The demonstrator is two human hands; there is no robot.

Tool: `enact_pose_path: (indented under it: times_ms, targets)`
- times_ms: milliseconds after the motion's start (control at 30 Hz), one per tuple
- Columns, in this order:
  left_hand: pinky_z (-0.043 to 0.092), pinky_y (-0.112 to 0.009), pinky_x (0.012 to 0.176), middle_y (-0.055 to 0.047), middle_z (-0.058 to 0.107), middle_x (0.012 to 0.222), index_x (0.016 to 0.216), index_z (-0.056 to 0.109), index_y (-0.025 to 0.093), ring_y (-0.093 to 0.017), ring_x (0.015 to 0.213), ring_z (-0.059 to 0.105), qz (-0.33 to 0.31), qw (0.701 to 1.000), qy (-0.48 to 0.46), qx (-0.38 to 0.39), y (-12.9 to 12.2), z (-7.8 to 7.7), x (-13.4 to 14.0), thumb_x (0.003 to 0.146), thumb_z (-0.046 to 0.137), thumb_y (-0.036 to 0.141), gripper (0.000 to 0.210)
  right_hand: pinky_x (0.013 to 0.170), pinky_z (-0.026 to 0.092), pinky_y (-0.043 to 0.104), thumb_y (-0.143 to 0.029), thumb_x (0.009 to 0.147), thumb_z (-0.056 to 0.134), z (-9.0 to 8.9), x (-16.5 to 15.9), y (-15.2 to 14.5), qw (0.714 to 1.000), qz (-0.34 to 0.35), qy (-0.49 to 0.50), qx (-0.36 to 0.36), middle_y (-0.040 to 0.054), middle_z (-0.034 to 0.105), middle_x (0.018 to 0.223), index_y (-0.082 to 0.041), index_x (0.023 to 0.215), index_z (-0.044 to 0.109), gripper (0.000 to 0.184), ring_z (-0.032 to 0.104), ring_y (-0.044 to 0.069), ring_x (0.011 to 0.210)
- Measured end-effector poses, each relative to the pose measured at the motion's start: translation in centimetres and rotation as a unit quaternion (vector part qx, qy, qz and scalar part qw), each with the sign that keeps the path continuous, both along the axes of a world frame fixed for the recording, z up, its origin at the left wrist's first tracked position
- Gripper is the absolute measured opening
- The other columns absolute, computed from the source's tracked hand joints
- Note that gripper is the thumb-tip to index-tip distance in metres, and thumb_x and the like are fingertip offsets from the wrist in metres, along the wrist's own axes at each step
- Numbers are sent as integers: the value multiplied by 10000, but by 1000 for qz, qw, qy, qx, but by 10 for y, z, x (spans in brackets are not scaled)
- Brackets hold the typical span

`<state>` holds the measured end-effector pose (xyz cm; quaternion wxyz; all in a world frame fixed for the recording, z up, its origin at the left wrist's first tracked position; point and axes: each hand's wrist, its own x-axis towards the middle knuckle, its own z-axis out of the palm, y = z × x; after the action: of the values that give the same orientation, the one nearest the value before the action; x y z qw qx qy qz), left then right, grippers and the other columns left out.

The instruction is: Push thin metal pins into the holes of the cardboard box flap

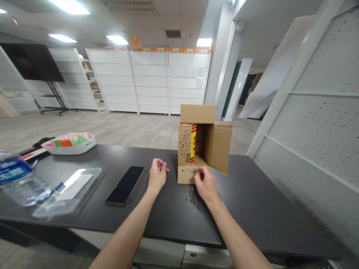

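A cardboard box stands open towards me on the dark table. Its lower front flap hangs down and carries a row of small round metal heads. At the right end of that row, my right hand is pinched against the flap; its fingers hide whatever lies between them. My left hand hovers left of the box, apart from it, with fingers curled in and their contents hidden. Several loose nails lie below the flap, beside my right wrist. More round heads dot the box's left front panel.
Left of my left arm lies a black phone. Further left are a clear plastic case, a water bottle and a white tray with colourful packets. The box's right flap sticks out sideways. A perforated panel rises at right.
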<state>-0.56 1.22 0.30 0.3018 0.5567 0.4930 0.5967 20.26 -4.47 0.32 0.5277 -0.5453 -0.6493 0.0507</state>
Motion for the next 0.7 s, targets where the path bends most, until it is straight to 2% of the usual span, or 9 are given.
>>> enact_pose_path:
  times_ms: [300,700]
  targets:
    - [477,-237,606,57,538,782,906,439,223,-124,614,687,6,1000,-7,9,1,-2,0,842,581,348,200,690,432,311,-213,841,474,-1,0,0,1000,-4,0,-5,34,626,788,-198,883,577,112,574,193,736]
    - [499,-265,654,47,577,741,903,407,224,-155,647,709,14,998,-48,24,-1,6,0,836,587,345,227,700,436,318,-217,842,476,0,0,-1,1000,1,5,-5,38,630,796,-199,884,574,108,578,198,741]
